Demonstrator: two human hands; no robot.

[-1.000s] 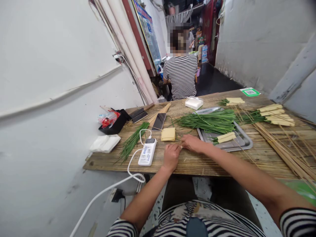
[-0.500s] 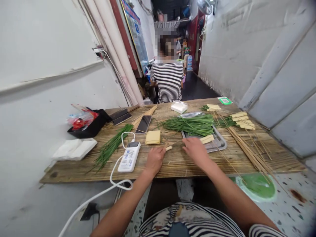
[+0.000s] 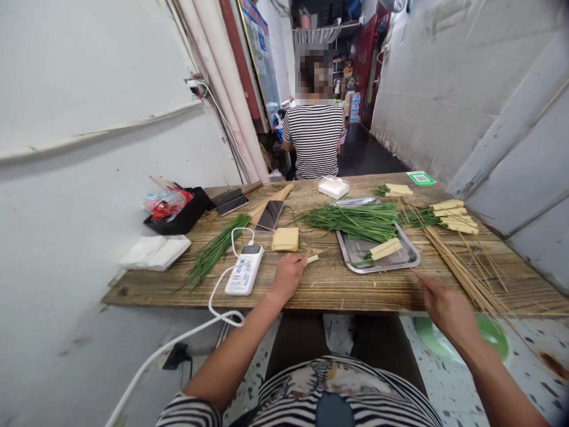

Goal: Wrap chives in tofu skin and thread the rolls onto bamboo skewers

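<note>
While the person sat at the near edge of the wooden table (image 3: 338,290), items ran left to right as follows. Near the left edge lay a folded white cloth (image 3: 155,252), behind it a black tray (image 3: 180,216), then a loose bunch of chives (image 3: 216,249) and a white power bank (image 3: 243,270) on its cable. The left hand (image 3: 288,276) rested close to the near edge, fingers curled around a small tofu roll (image 3: 312,258), whose pale end stuck out towards the steel tray (image 3: 400,261). Just behind the hand sat a stack of tofu sheets (image 3: 285,239). The steel tray stood mid-table — a large heap of chives (image 3: 355,219) across its far side and one finished roll (image 3: 384,248) inside it. The right hand (image 3: 447,305) hovered at the near edge to the right of the tray, fingers loosely half-open and holding nothing that could be made out, its fingertips beside the near ends of the bamboo skewers (image 3: 466,273) fanned towards the right corner. The tofu roll thus lay in the left hand, well apart from the right. Judged risks: the roll could unwind if the one-handed grip slackened; a skewer drawn from the tangled fan could drag its neighbours off the near edge. A person in a striped shirt (image 3: 313,139) sat beyond the far edge — back turned.
</note>
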